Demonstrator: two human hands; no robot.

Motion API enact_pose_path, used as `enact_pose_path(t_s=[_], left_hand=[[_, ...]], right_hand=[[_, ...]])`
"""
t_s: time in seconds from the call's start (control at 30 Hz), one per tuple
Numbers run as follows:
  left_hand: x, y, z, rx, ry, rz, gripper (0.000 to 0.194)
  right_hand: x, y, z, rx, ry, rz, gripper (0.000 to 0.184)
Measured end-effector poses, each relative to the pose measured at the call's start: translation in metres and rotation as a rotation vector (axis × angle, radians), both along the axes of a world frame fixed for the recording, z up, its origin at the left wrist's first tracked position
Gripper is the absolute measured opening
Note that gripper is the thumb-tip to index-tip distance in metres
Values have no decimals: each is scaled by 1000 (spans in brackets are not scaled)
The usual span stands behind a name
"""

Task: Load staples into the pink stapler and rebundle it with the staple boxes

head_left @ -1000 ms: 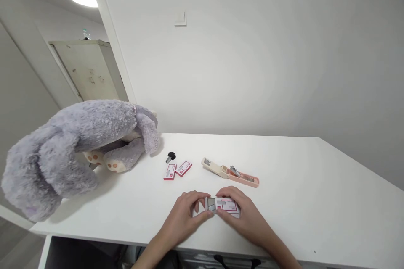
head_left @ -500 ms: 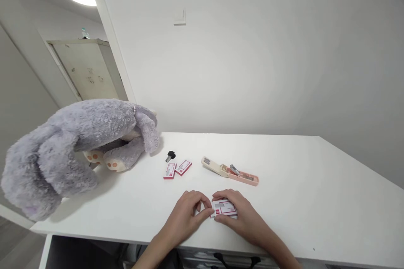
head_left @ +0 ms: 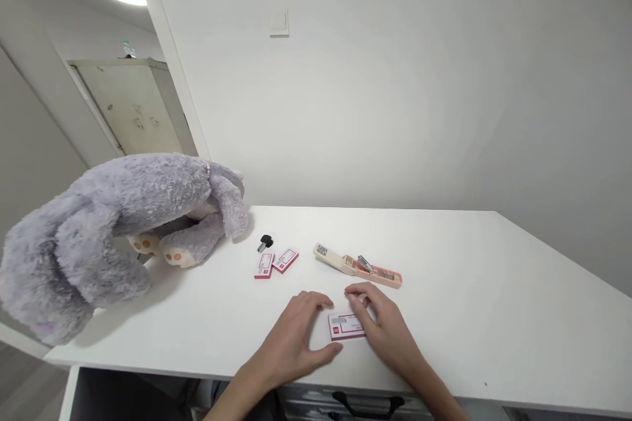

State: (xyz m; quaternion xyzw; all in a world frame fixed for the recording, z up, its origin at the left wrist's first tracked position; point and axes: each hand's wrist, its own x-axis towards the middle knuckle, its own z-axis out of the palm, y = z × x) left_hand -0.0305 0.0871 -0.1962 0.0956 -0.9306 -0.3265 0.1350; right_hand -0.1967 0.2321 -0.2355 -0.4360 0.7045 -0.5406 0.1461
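A small white-and-red staple box [head_left: 340, 326] lies flat on the white table in front of me, with a grey picture on its top. My left hand [head_left: 302, 335] is open around the box's left end, thumb and fingers apart. My right hand [head_left: 380, 322] is over the right end and covers it. Its thumb and index fingertips come together above the box; whether anything is between them is hidden. Beyond the hands lies an opened stapler [head_left: 358, 266], cream and pink, with its metal part raised.
Two similar boxes, one upright to my view [head_left: 264, 266] and one slanted [head_left: 286, 260], lie left of the stapler. Behind them is a small black-and-metal object [head_left: 265, 243]. A large grey plush toy [head_left: 143, 197] occupies the table's left end. A white wall [head_left: 370, 112] stands behind.
My left hand has let go of the box and opened its fingers. My right hand has lifted from its grip around the box, its fingertips drawing together above it.
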Motion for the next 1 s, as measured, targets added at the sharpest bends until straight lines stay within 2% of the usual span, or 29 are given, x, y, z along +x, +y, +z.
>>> enact_pose_path(t_s=[0.1, 0.2, 0.37, 0.73, 0.87, 1.0], left_hand=[[0, -2, -5, -20, -10, 1, 44], [1, -3, -9, -13, 8, 16, 40], [1, -5, -13, 4, 20, 29, 40], [2, -8, -15, -8, 5, 70, 40], [7, -18, -19, -45, 42, 164, 36], [24, -42, -19, -136, 74, 318, 34]], right_hand=[[-1, 0, -3, 55, -14, -231, 38], [0, -1, -7, 169, -6, -305, 38], [1, -1, -11, 226, 80, -254, 32], [0, 0, -9, 171, -21, -159, 33], [-2, 0, -10, 144, -64, -182, 35], [-3, 0, -12, 134, -74, -171, 35]])
